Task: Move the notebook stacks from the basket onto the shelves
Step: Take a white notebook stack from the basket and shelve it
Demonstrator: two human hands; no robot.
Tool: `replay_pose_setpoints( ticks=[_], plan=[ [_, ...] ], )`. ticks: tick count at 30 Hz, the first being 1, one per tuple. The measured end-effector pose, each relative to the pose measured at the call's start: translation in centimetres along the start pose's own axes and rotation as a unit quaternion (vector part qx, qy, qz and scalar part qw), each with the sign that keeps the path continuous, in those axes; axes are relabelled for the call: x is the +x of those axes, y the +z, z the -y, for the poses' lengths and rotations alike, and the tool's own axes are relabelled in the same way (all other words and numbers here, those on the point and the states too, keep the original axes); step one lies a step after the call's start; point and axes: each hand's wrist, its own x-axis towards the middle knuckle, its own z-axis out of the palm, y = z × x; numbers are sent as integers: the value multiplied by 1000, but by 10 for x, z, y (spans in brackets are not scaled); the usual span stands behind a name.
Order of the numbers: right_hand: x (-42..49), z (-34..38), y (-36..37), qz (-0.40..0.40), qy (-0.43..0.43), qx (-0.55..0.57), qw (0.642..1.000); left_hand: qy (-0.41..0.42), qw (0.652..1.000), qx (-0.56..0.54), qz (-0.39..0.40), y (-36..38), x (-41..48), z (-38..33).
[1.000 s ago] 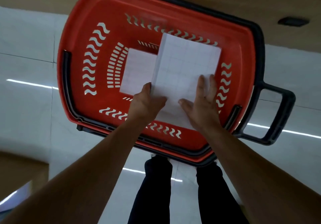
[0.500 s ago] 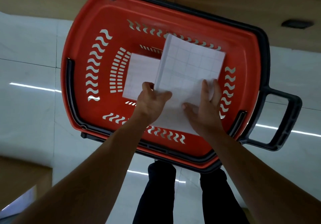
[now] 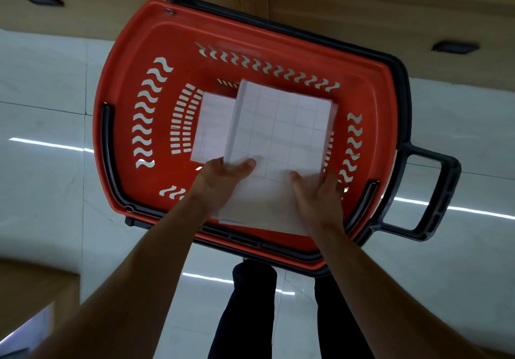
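Note:
A red plastic basket (image 3: pixel 125 85) with a black rim sits on the floor below me. Both hands hold a thick stack of white gridded notebooks (image 3: pixel 281 130) above the basket's right half. My left hand (image 3: pixel 223 183) grips the stack's near left corner, thumb on top. My right hand (image 3: pixel 317 199) grips its near right edge. A second white notebook stack (image 3: pixel 211 124) lies flat on the basket's bottom, to the left of and below the held one.
The basket's black handle (image 3: pixel 434 197) sticks out to the right. A wooden shelf base (image 3: pixel 362 10) runs along the top of the view. Glossy white floor tiles (image 3: pixel 41 93) surround the basket. My dark trouser legs (image 3: pixel 245 317) stand just behind it. A wooden surface (image 3: pixel 28 297) is at lower left.
The held stack has risen and come toward me, out of the basket. My right fingers have shifted from the cover to the stack's edge. The view has moved slightly.

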Motion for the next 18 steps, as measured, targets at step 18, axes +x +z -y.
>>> replay_pose_setpoints(
  ticks=[18],
  plan=[
    [2, 1, -2, 47, 6, 60, 997, 1, 998, -56, -28, 1, -7, 11]
  ],
)
